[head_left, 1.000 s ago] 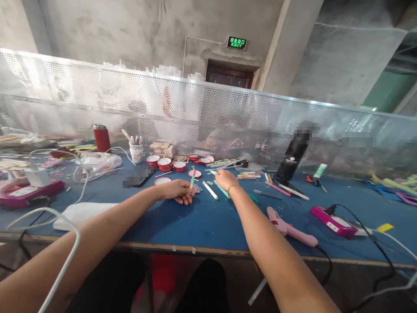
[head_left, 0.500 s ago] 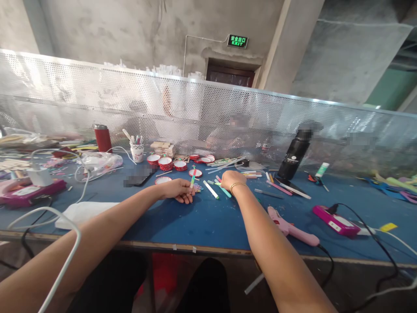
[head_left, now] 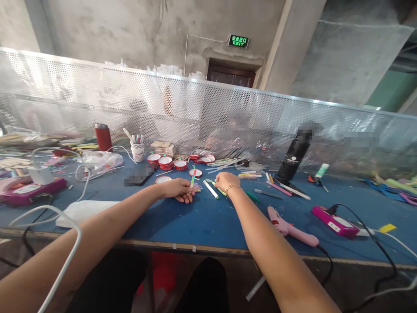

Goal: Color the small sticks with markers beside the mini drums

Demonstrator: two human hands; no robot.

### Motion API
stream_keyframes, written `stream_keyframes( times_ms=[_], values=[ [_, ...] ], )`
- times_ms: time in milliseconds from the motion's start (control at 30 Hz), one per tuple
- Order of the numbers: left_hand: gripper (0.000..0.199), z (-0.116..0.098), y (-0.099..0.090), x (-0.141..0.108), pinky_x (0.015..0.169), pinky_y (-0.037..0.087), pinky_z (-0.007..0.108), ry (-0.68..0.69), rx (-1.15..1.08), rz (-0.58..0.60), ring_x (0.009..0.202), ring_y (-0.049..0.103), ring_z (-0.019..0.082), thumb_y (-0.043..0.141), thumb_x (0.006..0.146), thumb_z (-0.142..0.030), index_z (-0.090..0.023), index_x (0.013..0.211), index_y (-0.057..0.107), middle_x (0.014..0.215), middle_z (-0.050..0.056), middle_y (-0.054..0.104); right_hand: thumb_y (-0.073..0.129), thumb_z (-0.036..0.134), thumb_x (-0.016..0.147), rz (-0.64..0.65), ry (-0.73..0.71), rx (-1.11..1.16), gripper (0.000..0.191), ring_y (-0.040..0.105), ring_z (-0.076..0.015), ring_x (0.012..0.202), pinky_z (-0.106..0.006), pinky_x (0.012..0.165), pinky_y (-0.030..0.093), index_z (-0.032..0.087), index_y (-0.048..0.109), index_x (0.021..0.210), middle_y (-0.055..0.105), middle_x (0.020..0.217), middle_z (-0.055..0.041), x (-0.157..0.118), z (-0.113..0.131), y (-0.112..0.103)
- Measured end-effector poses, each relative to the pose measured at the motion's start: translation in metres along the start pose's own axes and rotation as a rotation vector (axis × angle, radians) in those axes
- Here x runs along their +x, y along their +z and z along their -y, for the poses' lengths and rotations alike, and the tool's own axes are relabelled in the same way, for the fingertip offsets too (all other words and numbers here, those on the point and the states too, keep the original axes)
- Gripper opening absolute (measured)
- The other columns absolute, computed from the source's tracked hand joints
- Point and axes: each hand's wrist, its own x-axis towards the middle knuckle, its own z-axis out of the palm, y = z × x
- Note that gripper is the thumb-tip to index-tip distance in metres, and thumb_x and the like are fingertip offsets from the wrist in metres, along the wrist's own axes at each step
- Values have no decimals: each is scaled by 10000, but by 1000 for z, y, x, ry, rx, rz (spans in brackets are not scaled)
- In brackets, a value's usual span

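In my left hand [head_left: 180, 190], thumb and fingers pinch a craft stick [head_left: 193, 177] coloured red and green, held upright above the blue table. Small pastel pieces [head_left: 198, 188] lie just beside those fingers. My right hand [head_left: 228, 179], with a gold bracelet at the wrist, is low over a group of marker pens. Its fingers are curled downward and mostly hidden, so what they grip cannot be made out. A light-green marker [head_left: 222, 191] lies partly under it. Between both hands rests a white marker [head_left: 211, 189] with a green cap.
Red-rimmed white dishes [head_left: 165, 163] sit behind my left hand, near a phone [head_left: 141, 175] and a cup of pens [head_left: 137, 151]. A pink glue gun [head_left: 291, 228], a purple power strip [head_left: 335, 221] and a black bottle [head_left: 294, 155] stand or lie at right. A perforated screen [head_left: 156, 113] closes the back.
My right hand has shifted slightly left among the markers, uncovering a dark-green one on its right. The left hand with the craft stick has stayed in place.
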Motion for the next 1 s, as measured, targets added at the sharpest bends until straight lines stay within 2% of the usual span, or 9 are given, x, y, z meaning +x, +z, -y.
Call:
stream_keyframes(
  times_ms=[100,267,400,533,700,1000],
  values=[
    [329,-1,0,0,582,469,213,1,5,-7,662,654,120,630,749,-484,-179,867,594,794,47,708,588,341,821,-47,-63,10,261,604,-210,1039,-296,829,446,294,687,1058,674,1136,-44,3,0,6],
    [330,-1,1,-2,574,467,205,6,25,-20,645,648,112,604,771,-493,-180,876,589,788,46,709,432,235,902,-89,-194,8,436,553,-188,1109,-299,877,408,387,514,1302,602,1258,-11,9,0,19],
    [340,0,1,-2,586,472,207,6,29,-22,683,660,121,607,767,-500,-180,880,594,822,52,714,355,212,920,-64,-260,-19,476,530,-218,1108,-360,888,379,459,487,1305,598,1244,-11,14,2,25],
    [351,0,1,-1,585,473,211,5,43,-36,714,671,134,613,756,-506,-178,879,595,833,58,718,374,172,889,-39,-303,-40,514,491,-228,1124,-401,906,338,506,515,1252,600,1241,29,16,3,26],
    [333,-1,2,-2,581,472,208,0,48,-41,711,670,130,617,753,-487,-182,884,591,832,51,716,382,157,867,-48,-275,-53,500,467,-246,1131,-436,901,296,458,562,1222,627,1204,4,16,2,23],
    [307,1,1,1,584,476,208,-4,33,-39,696,665,122,626,751,-464,-187,881,596,827,44,717,365,199,891,-77,-224,-35,446,458,-232,1135,-411,886,265,388,538,1257,621,1232,-13,18,-2,27]
  ],
)
